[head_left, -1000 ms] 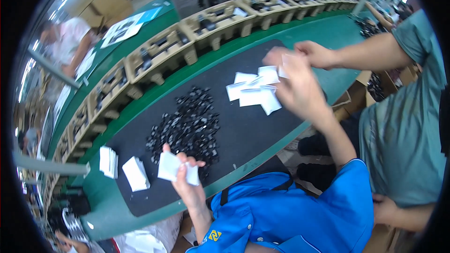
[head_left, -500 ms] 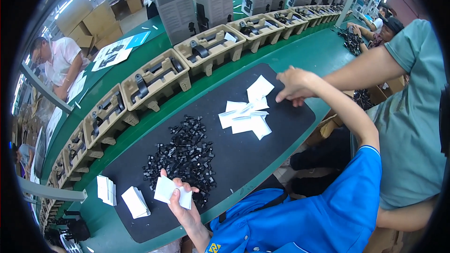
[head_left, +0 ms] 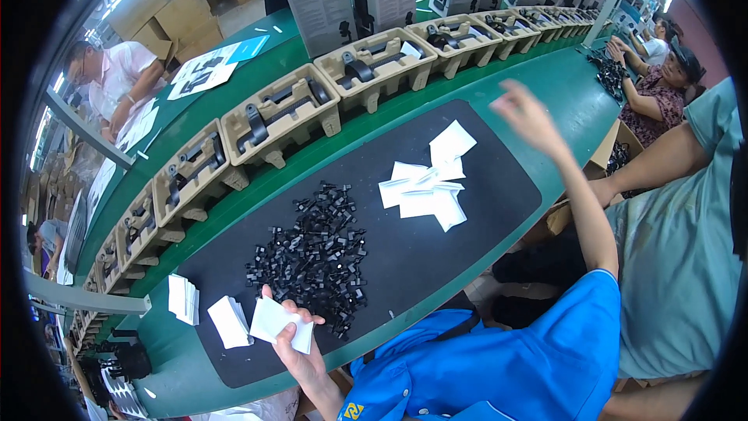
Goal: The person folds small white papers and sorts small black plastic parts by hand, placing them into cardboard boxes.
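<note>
My left hand (head_left: 298, 341) is closed around a small white folded leaflet or thin stack of leaflets (head_left: 274, 321), thumb on top, at the near edge of the black mat (head_left: 374, 265). Just beyond it lies a heap of small black plastic parts (head_left: 315, 253). My right hand (head_left: 530, 115) is raised over the green table near the row of trays, blurred, with its fingers stretched out and nothing visible in them. Between the hands, loose white leaflets (head_left: 425, 187) overlap in a scattered pile. Two neat leaflet stacks, one (head_left: 229, 322) on the mat's corner and another (head_left: 183, 299) beside it, sit left.
Moulded cardboard trays (head_left: 276, 113) with black parts line the green table's (head_left: 475, 86) far side. Behind stand grey printed boxes (head_left: 318, 8). A metal post (head_left: 89, 295) juts in at left. A co-worker in green (head_left: 670, 242) is close on my right; another person (head_left: 121, 82) sits across.
My right hand has lifted away from the mat's right end and moved farther out toward the trays. The green-clad co-worker's arm has drawn back. My left hand keeps its hold.
</note>
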`<move>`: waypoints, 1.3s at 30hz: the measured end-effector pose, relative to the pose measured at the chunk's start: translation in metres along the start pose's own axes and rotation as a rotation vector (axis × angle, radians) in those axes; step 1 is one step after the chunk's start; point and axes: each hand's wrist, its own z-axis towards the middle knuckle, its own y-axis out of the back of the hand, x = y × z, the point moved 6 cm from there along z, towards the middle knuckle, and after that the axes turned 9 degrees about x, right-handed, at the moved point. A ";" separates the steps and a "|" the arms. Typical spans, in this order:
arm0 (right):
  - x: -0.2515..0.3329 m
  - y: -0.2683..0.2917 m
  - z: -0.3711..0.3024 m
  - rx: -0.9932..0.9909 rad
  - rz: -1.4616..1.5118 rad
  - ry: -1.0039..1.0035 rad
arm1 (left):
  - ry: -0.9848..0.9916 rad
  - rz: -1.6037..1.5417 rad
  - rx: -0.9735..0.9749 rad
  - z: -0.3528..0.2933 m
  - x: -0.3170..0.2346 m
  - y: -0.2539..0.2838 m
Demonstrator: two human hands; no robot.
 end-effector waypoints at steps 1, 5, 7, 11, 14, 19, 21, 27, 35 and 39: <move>-0.031 0.031 -0.006 -0.153 0.111 -0.081 | 0.000 -0.017 0.006 -0.001 -0.001 0.003; -0.251 0.168 -0.127 -0.608 0.873 0.008 | 0.019 -0.049 -0.039 0.008 0.003 -0.003; -0.308 0.208 -0.184 -0.914 1.321 -0.291 | 0.063 -0.065 0.026 0.022 0.008 -0.014; -0.331 0.206 -0.209 -1.123 1.057 -0.506 | 0.033 0.017 0.062 0.034 0.002 -0.028; -0.342 0.217 -0.233 -1.054 1.044 -0.568 | 0.028 0.051 0.058 0.042 0.005 -0.045; -0.246 0.190 -0.220 -0.401 1.486 -0.427 | 0.059 0.187 0.078 0.059 0.017 -0.064; -0.253 0.192 -0.223 -0.216 1.570 -0.415 | 0.049 0.241 0.104 0.064 0.019 -0.077; -0.226 0.088 -0.232 -0.230 1.505 -0.483 | 0.100 0.332 0.206 0.062 0.037 -0.122; -0.238 0.065 -0.267 -0.197 1.485 -0.498 | 0.134 0.242 0.244 0.044 0.038 -0.109; -0.167 0.033 -0.266 -0.053 1.217 -0.696 | 0.214 0.192 0.262 0.037 0.048 -0.094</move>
